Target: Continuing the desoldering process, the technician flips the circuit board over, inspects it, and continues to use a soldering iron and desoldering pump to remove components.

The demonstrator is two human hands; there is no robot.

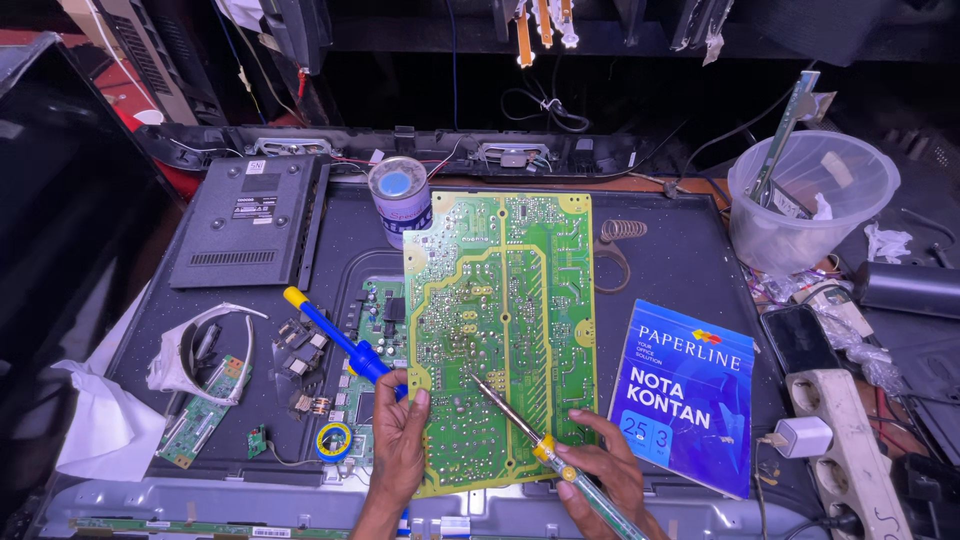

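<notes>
The right hand (600, 470) grips a soldering iron (530, 435), tip angled far-left onto the circuit board (500, 330); the left hand (400, 425) pinches the board's near-left edge alongside a blue desoldering pump (335, 335).

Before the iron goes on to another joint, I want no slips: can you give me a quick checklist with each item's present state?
1. Soldering iron gripped in right hand: ok.
2. Tip on the green circuit board: ok.
3. Left hand steadying the board's lower edge: ok.
4. Blue desoldering pump held in left hand: ok.
5. Tip heat: cannot tell.
6. Blue booklet close beside the iron: not ok.
</notes>
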